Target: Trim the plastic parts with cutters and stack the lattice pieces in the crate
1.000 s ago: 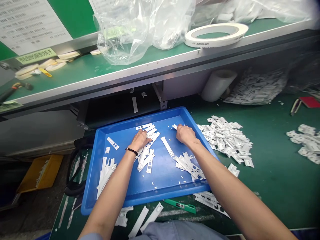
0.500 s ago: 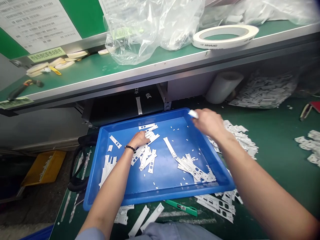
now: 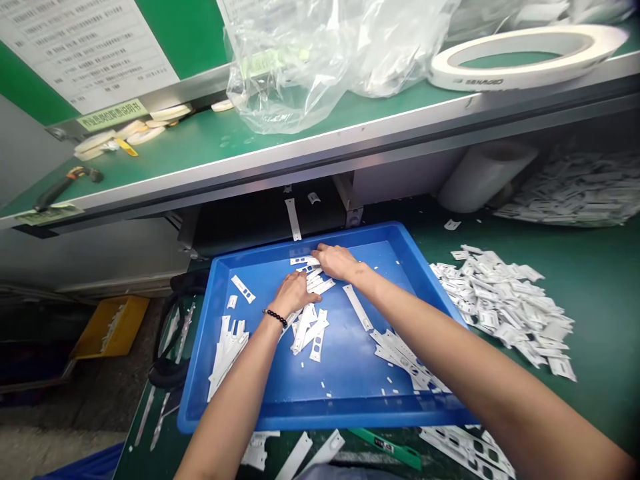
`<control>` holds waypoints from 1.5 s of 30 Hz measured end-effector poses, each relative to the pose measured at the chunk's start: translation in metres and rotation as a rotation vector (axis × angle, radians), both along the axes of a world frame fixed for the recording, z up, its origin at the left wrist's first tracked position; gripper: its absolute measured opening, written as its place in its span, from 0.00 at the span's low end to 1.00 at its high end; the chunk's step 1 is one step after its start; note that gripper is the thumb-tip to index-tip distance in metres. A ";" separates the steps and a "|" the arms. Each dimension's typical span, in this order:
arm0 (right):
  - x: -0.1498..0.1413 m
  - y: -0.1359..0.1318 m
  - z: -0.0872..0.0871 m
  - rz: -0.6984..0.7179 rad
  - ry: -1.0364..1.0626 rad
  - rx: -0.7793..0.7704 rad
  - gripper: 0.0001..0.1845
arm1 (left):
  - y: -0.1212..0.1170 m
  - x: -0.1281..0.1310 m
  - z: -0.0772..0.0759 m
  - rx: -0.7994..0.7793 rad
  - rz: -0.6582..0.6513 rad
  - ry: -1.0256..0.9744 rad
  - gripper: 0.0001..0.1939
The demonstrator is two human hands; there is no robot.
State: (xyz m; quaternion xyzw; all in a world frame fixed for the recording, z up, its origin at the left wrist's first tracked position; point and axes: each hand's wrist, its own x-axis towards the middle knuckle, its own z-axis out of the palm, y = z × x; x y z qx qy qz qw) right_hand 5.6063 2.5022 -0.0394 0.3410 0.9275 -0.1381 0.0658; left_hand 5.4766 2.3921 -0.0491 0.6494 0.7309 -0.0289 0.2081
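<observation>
A blue tray (image 3: 330,417) holds flat white plastic strips with cut-out windows. My left hand (image 3: 291,295), a dark bead bracelet at its wrist, rests over the strips (image 3: 304,327) in the middle of the tray, thumb and fingers apart. Just beyond it, my right hand (image 3: 338,261) closes its fingertips on the right end of a white strip (image 3: 301,261) near the tray's far wall. Another strip (image 3: 358,308) lies alone to the right. More strips are heaped at the tray's left side (image 3: 227,350) and lower right (image 3: 403,360), with tiny white scraps scattered about.
Right of the tray lies a heap of small white pieces (image 3: 505,300), with one loose piece (image 3: 452,225) behind it. A green cutter (image 3: 387,448) lies before the tray. A conveyor belt (image 3: 240,223) runs behind, under a shelf (image 3: 200,150) bearing a tape roll (image 3: 525,57) and plastic bags.
My right hand has moved from the tray's right rim to the strips near my left hand. The small white piece it held is gone from its fingers. The view has shifted a little.
</observation>
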 end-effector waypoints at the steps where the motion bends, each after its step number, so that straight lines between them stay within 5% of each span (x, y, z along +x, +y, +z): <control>1: -0.003 0.000 0.000 0.001 -0.016 -0.005 0.21 | 0.001 0.000 0.000 -0.009 -0.012 0.006 0.30; 9: -0.007 0.001 0.007 -0.055 -0.115 -0.078 0.21 | 0.001 0.002 0.004 -0.019 -0.067 0.059 0.18; 16: 0.021 -0.002 0.012 -0.080 -0.107 -0.163 0.17 | -0.015 0.005 0.023 -0.001 -0.045 0.150 0.19; 21: 0.031 -0.015 0.013 -0.147 -0.126 -0.165 0.20 | -0.028 -0.007 0.040 0.080 0.120 0.126 0.20; 24: 0.026 -0.025 0.016 -0.175 -0.133 -0.170 0.21 | -0.041 -0.011 0.046 0.151 0.338 -0.211 0.18; 27: 0.032 -0.035 0.023 -0.209 -0.120 -0.185 0.19 | -0.057 0.006 0.045 0.202 0.560 -0.777 0.15; 30: 0.064 -0.052 0.032 -0.249 -0.109 -0.203 0.17 | -0.075 0.047 0.037 0.125 0.751 -1.222 0.14; 34: 0.130 -0.091 0.040 -0.285 -0.165 -0.209 0.16 | -0.096 0.119 0.025 -0.072 0.847 -1.457 0.09; 37: 0.167 -0.123 0.039 -0.311 -0.271 -0.187 0.17 | -0.103 0.165 0.020 -0.165 0.695 -1.497 0.08; 40: 0.183 -0.149 0.034 -0.281 -0.356 -0.144 0.15 | -0.106 0.187 0.026 -0.222 0.367 -1.275 0.14; 45: 0.191 -0.169 0.042 -0.260 -0.374 -0.003 0.15 | -0.108 0.145 0.056 -0.176 -0.072 -0.706 0.19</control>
